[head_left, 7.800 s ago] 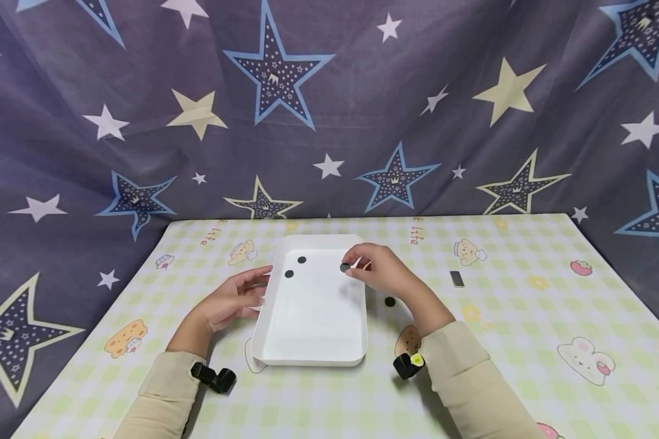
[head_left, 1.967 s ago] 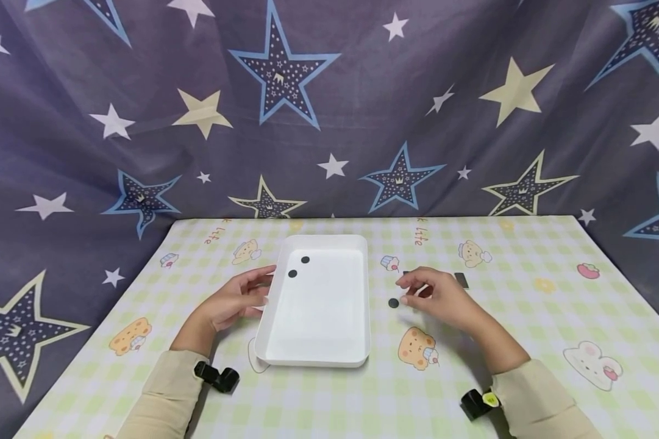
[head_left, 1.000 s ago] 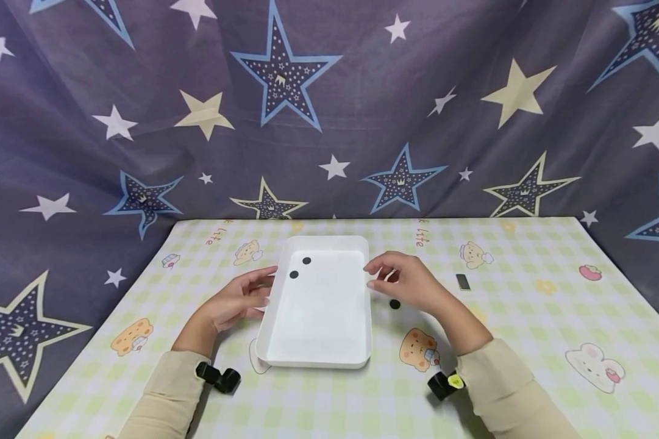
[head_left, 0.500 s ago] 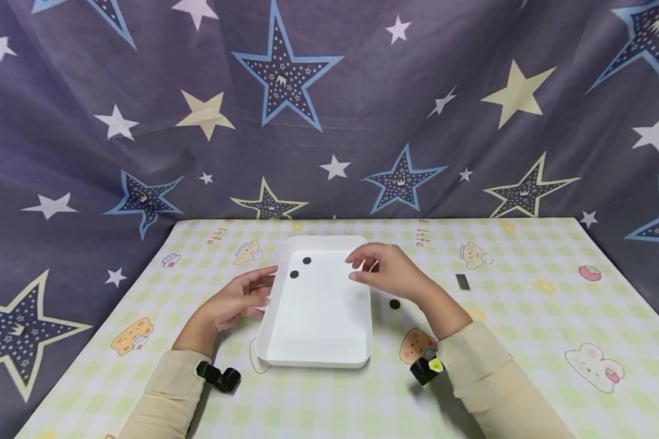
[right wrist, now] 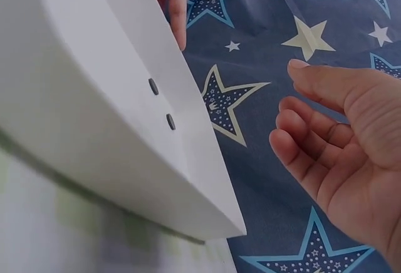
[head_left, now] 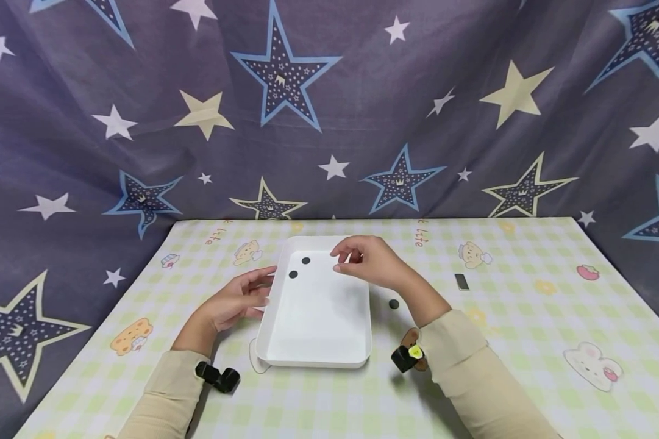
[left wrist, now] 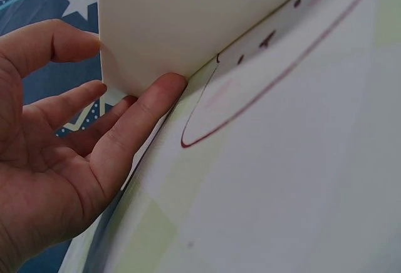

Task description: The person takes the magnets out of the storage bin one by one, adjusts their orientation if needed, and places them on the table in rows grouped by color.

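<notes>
A white rectangular tray (head_left: 324, 317) lies on the table, with two small black discs, one farther back (head_left: 305, 260) and one nearer (head_left: 293, 274), on its floor at the far left. My left hand (head_left: 236, 302) is at the tray's left side; in the left wrist view its fingertips touch the outer wall. Over the far right part of the tray hovers my right hand (head_left: 370, 263), thumb and bent fingers apart. Nothing shows between them in the right wrist view. Another black disc (head_left: 394, 304) sits on the table right of the tray, below the right wrist.
A small dark rectangular piece (head_left: 461, 281) with a pale edge lies farther right on the table. The checked tablecloth (head_left: 527, 341) carries printed cartoon figures. Behind the table hangs a dark curtain (head_left: 329, 122) with stars.
A black disc pinched by the right hand over the tray 7.8 s ago no longer shows. That hand went right, near a dark piece, then came back left over the tray. Left hand unmoved.
</notes>
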A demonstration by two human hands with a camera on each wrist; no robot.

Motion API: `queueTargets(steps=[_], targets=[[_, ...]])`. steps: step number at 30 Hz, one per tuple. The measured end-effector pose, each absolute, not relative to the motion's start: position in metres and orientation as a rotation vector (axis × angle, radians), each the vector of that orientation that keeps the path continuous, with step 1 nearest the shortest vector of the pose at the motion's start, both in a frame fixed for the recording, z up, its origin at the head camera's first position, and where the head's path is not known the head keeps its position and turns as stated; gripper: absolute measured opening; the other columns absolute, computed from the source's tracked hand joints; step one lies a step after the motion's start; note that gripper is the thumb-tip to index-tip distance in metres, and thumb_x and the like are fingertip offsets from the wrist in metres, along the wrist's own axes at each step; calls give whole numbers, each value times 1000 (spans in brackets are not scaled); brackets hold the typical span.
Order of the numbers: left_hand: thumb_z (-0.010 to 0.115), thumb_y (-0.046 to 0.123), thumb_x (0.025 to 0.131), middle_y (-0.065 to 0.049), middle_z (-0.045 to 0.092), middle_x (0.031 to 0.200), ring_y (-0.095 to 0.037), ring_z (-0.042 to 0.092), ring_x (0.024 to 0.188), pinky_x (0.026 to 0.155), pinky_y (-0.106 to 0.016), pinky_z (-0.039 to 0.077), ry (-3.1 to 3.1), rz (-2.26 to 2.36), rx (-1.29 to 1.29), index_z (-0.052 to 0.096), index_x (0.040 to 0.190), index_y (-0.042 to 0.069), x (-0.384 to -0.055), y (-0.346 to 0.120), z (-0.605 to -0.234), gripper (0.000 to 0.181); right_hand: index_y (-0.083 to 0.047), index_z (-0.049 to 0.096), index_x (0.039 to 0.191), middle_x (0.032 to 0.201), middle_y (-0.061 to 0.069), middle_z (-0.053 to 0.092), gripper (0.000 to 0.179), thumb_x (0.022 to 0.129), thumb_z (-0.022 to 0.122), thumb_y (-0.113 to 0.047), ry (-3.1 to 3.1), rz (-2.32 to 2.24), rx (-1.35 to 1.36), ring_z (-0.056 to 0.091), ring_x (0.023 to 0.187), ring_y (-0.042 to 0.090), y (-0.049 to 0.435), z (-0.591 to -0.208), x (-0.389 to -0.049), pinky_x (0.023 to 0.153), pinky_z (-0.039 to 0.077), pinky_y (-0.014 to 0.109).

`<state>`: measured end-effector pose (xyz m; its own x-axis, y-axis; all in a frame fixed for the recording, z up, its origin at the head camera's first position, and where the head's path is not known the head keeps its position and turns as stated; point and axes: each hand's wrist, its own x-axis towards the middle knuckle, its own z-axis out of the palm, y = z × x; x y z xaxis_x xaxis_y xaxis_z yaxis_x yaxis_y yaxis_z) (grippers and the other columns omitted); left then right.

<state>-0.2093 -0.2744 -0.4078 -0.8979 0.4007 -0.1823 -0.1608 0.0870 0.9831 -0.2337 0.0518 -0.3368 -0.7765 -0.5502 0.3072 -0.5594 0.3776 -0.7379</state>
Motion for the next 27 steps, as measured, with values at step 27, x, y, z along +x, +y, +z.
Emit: queueTargets(steps=[27], targets=[[59,-4,88,-29,29,150,-29,50,124,81,-43,56,1961,1859,238,23,154,2,-209,-274,-407,76,-5,74,102,85,2,70,21,83,78,-11,-2657,1490,1030,62,74,13,-5,-351,-261,70,51,24]])
